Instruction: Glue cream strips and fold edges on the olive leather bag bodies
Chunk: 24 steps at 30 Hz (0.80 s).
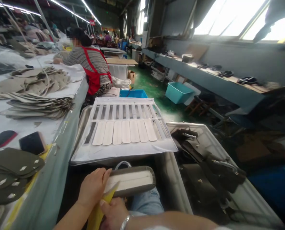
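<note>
My left hand [94, 187] grips the near left end of an olive-grey bag [143, 191], tilted so that its long, rounded, white-lined side faces up. A light seam runs along the white part. My right hand [115, 212] is closed round a yellow pointed strip [112, 193], whose tip lies over the left end of the white part. What the strip is made of I cannot tell. In front of the bag, a white slotted tray [123, 153] bears several white round-ended strips [126, 131] in a row.
At right, a pale bin [208, 131] holds several dark bags [202, 179]. The left table [77, 76] carries stacked grey pieces [41, 105], a phone [33, 142] and dark flaps [10, 166]. A person in a red apron [93, 73] leans over it. A turquoise tub [178, 92] stands beyond.
</note>
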Each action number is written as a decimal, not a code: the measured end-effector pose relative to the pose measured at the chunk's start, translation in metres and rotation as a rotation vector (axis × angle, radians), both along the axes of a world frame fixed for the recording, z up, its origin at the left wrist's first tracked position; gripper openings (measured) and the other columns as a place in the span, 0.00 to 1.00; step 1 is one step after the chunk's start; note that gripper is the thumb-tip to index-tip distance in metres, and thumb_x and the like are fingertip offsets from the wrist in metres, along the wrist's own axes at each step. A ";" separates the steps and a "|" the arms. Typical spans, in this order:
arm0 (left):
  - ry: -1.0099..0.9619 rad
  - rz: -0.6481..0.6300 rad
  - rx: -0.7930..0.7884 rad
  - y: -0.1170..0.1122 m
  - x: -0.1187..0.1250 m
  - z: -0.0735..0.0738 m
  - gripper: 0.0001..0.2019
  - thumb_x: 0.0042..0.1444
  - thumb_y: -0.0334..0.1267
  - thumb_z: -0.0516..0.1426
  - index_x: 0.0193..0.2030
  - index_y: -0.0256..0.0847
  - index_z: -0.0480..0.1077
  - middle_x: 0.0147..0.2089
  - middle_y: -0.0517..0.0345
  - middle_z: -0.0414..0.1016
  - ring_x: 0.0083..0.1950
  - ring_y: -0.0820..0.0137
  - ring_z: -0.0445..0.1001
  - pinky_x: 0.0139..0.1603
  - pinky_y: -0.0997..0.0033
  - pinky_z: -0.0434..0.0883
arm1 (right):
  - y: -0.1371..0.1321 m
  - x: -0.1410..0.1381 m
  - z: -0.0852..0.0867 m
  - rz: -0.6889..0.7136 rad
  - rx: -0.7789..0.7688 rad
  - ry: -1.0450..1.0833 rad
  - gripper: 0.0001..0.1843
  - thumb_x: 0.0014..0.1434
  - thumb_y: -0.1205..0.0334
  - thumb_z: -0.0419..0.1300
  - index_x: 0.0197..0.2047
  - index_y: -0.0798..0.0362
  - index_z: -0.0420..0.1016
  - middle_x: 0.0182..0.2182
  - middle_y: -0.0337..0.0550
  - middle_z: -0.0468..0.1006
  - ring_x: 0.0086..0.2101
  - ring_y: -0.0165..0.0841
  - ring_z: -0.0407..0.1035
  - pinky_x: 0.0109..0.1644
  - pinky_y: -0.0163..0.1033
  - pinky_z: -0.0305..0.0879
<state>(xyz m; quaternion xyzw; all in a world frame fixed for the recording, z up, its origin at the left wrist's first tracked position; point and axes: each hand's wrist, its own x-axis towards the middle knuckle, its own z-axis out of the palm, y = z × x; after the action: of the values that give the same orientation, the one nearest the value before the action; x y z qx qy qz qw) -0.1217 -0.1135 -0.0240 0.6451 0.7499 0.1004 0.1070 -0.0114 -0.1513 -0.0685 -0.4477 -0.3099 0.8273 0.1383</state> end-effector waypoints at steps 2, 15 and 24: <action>0.028 0.005 0.007 0.000 0.004 0.004 0.21 0.63 0.49 0.40 0.27 0.42 0.64 0.28 0.57 0.68 0.34 0.65 0.69 0.37 0.67 0.62 | -0.002 0.001 0.008 -0.041 -0.075 -0.078 0.21 0.44 0.42 0.58 0.30 0.53 0.72 0.19 0.41 0.76 0.20 0.41 0.72 0.28 0.51 0.70; -0.452 0.255 0.305 -0.039 0.005 0.016 0.23 0.59 0.49 0.46 0.55 0.36 0.61 0.57 0.47 0.64 0.59 0.62 0.61 0.61 0.57 0.56 | 0.055 0.154 0.083 -0.564 0.268 0.095 0.20 0.46 0.49 0.62 0.36 0.54 0.66 0.29 0.42 0.78 0.28 0.36 0.73 0.28 0.37 0.69; -0.089 -0.482 0.095 0.004 0.123 0.017 0.35 0.50 0.51 0.56 0.63 0.41 0.52 0.64 0.47 0.54 0.63 0.54 0.54 0.62 0.44 0.46 | 0.127 0.187 0.080 -0.835 0.368 0.253 0.15 0.38 0.67 0.65 0.30 0.54 0.64 0.22 0.33 0.70 0.19 0.22 0.60 0.22 0.29 0.59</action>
<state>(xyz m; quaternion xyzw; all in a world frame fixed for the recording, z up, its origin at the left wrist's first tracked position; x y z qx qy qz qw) 0.0014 -0.1091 -0.0072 0.8044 0.5635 0.1355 0.1306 0.1760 -0.0240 0.0118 -0.3979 -0.2255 0.6802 0.5728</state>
